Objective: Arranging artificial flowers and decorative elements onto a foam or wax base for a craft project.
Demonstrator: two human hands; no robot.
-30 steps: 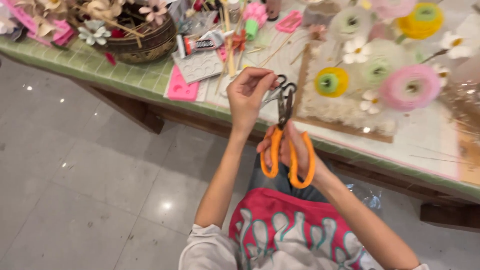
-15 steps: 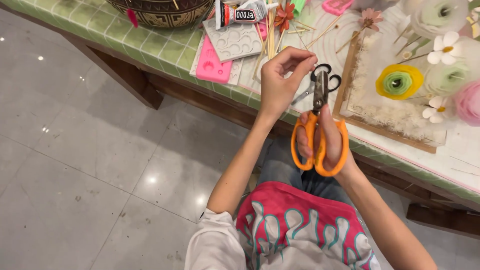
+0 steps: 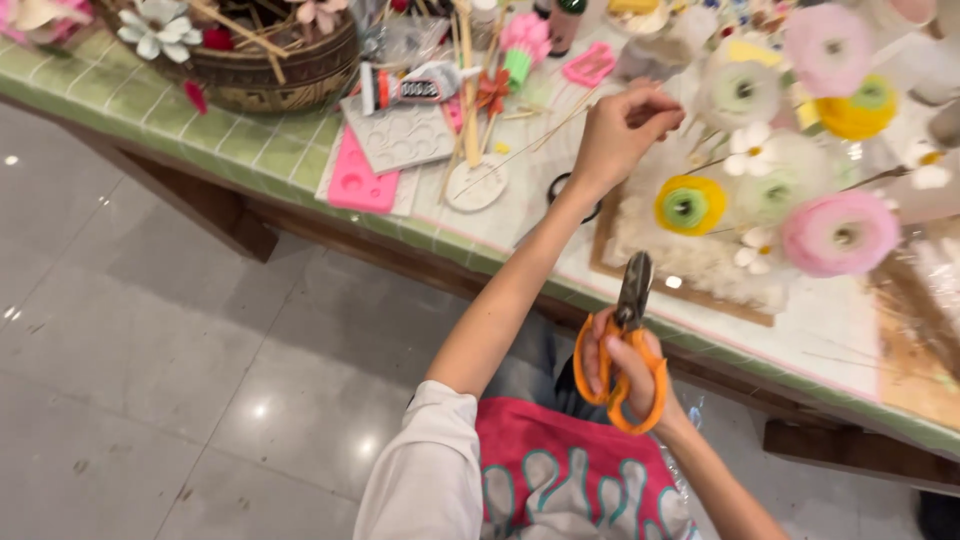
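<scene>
My right hand grips orange-handled scissors in front of the table edge, dark blades pointing up and closed. My left hand is stretched out over the table with thumb and fingers pinched together; something thin may be between them, too small to make out. It hovers beside a yellow paper flower and white paper flowers standing on a fluffy white mat on a wooden board.
A green-tiled table edge runs across. On it: a woven basket with flowers, a pink mould, a grey mould, a glue tube, wooden sticks, pink flowers. Grey tiled floor lies left.
My left hand has moved away from the scissors, out over the table toward the flowers. The scissors have dropped lower and their blades have closed.
</scene>
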